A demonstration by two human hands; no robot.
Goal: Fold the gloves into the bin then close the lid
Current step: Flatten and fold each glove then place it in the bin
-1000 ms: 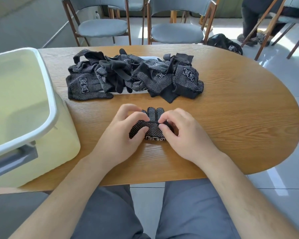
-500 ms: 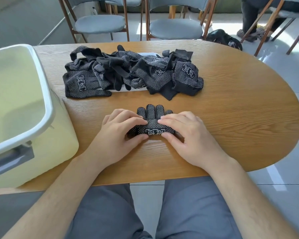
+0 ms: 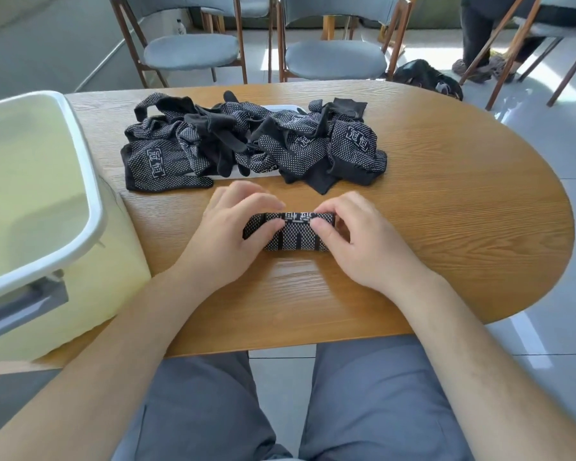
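A black glove with white dots [image 3: 293,236] lies folded into a short block on the wooden table [image 3: 446,201], its fingers turned back toward me. My left hand [image 3: 226,237] grips its left end and my right hand [image 3: 359,241] grips its right end, fingers curled over the far fold. Behind it a pile of several more black dotted gloves [image 3: 253,144] lies partly on a white flat thing. The pale yellow bin [image 3: 90,201] with a white rim stands open at the left, its grey latch facing me.
Two grey-seated wooden chairs [image 3: 333,58] stand behind the table. A black bag [image 3: 426,76] lies on the floor at the right, near another person's legs and more chairs. The table's rounded end is at the right.
The glove's fingers, which pointed away from me, have been folded back over the cuff. Both hands moved onto the ends of the folded block.
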